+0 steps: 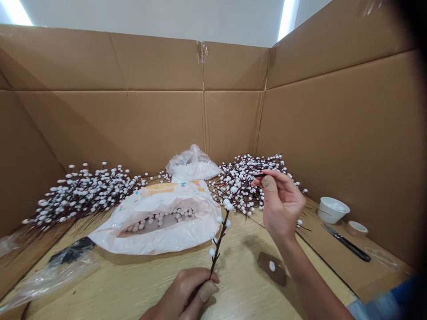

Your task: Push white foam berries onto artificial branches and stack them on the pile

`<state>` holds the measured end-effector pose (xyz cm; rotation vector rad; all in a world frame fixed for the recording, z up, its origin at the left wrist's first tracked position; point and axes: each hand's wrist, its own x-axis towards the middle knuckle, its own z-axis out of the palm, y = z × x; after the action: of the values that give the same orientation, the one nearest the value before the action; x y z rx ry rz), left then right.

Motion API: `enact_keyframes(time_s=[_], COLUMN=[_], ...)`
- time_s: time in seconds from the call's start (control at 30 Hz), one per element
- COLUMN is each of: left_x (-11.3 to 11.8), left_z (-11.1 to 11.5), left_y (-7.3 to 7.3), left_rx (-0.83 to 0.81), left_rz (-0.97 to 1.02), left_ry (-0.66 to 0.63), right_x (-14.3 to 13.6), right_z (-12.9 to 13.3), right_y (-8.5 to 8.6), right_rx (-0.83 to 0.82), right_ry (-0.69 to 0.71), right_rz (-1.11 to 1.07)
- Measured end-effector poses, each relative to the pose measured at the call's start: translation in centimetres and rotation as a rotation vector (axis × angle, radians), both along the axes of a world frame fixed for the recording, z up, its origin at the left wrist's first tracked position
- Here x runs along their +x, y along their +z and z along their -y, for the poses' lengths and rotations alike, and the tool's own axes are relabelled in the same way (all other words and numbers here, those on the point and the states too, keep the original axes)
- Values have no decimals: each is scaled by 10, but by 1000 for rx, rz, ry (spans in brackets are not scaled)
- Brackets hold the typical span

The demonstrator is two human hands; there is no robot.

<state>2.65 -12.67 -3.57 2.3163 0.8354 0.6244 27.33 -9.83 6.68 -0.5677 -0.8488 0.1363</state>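
My left hand (188,291) is closed at the bottom centre, pinching the lower end of an artificial berry branch (218,242). The branch stands nearly upright, dark brown with white foam balls along it and at its tip. My right hand (282,200) is raised to the right of the branch, thumb and fingers pinched on a thin dark strip (259,175) whose kind I cannot make out. Tan tape wraps both thumbs. Below the right hand, a small brown piece (263,262) with a white dab lies on the table (140,284).
A white plastic bag (196,240) of foam balls gapes mid-table; a clear bag (193,164) sits behind. Berry branches are piled left (90,191) and right (240,178). At right are a white bowl (330,213), tape roll (356,229) and black-handled cutter (353,248). Cardboard walls (150,120) enclose everything.
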Motion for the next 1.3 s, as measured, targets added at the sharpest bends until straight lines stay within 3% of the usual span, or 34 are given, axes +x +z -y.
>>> enact_keyframes(time_s=[0.47,1.3], left_x=[4,8], left_z=[0,0], left_y=[11,17], left_rx=[20,45], left_rz=[-46,13], left_ry=[-84,-132], right_x=[3,5], right_z=[3,3], right_y=[7,9], right_rx=[57,95], right_ry=[-143,-171], right_rz=[73,117])
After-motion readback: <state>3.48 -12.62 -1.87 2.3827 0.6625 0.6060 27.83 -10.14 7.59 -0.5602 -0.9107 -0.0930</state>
